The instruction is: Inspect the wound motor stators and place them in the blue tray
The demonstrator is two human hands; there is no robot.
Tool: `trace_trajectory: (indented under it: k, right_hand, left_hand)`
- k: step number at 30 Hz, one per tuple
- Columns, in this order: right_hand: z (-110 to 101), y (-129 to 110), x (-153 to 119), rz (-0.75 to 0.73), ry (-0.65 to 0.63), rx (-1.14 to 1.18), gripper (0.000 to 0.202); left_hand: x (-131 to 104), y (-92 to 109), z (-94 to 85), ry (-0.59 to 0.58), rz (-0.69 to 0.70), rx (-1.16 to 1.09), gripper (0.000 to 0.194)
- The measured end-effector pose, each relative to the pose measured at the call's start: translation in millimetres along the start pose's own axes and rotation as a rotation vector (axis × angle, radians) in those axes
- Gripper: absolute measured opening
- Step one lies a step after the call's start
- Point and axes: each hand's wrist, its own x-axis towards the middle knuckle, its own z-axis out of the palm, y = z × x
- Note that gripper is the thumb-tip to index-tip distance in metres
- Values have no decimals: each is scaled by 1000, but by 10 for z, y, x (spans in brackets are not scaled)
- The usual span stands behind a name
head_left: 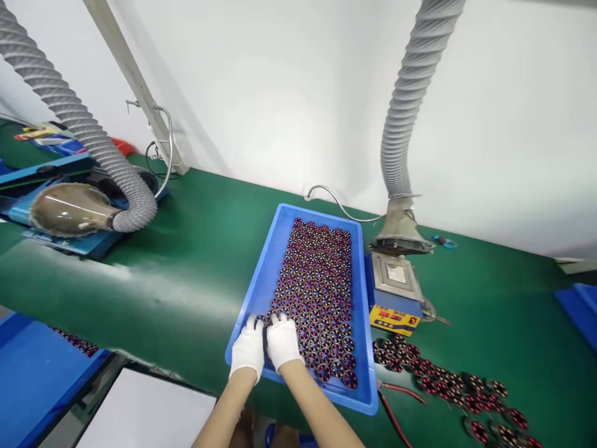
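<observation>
A blue plastic tray holds rows of small round motor stators, dark rings with red and copper-coloured windings. Over the tray's near left part, my left hand in a white glove has its fingers curled at a dark stator. Close beside it, my right hand, also gloved in white, bends its fingers over stators at the left edge of the rows. The gloves partly hide the pieces between the two hands.
Right of the tray stands a solder pot with a yellow control panel, under an extraction hood. Loose stators and red-handled pliers lie nearby. At left are another hood and a second blue tray.
</observation>
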Motion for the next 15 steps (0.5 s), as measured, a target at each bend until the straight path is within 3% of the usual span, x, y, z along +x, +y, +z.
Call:
trace_trajectory:
  k: [8,15]
  right_hand:
    - [-8,-108,121,38,-54,-4,37]
    - [-175,250,-75,34,-50,180,35]
  left_hand:
    - [71,-36,-44,-5,101,89,32]
    - [124,-3,-47,-11,184,303,45]
